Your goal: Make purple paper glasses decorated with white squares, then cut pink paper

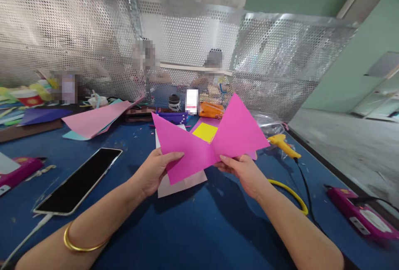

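A bright pink sheet of paper (195, 147), shaped like a bow with two pointed wings, is held up over the blue table between my hands. My left hand (156, 170) pinches its left wing, thumb on top. The thumb of my right hand (237, 166) presses near the narrow middle, with the fingers beneath. Whether the two wings are one piece or two, I cannot tell. Under the paper lie a pale sheet (183, 184) and, farther back, a yellow square of paper (204, 132).
A phone (79, 180) with a white cable lies left. To the right are a yellow glue gun (285, 146), a yellow ring (293, 195) and a magenta power strip (363, 216). Pink and teal sheets (96, 118) lie back left. A perforated metal screen (187, 33) stands behind the table.
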